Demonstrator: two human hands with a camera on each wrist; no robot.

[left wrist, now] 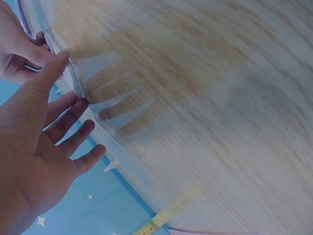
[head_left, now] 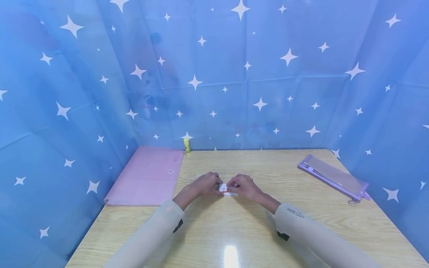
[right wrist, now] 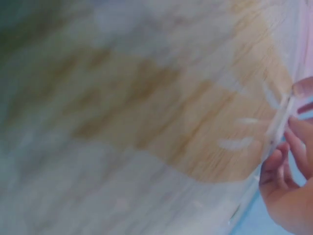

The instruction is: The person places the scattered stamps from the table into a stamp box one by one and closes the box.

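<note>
Over the middle of the table, both hands hold a small, flat white piece [head_left: 224, 188] with a red mark on its face. It may be a card or folded paper; its exact kind cannot be told. My left hand [head_left: 207, 184] pinches its left end between thumb and forefinger, the other fingers spread in the left wrist view. From the right, my right hand [head_left: 246, 187] pinches the piece with bent fingers. Edge-on in the left wrist view, the white piece [left wrist: 74, 81] looks thin and layered. Fingers hide part of its face.
A pink sheet or folder [head_left: 144, 176] lies at the table's left. Near the back edge stands a yellow glue stick [head_left: 187, 145]. A purple-edged pencil case [head_left: 331, 176] lies at the right. Blue star-printed curtain [head_left: 221, 67] surrounds the wooden table [head_left: 201, 234].
</note>
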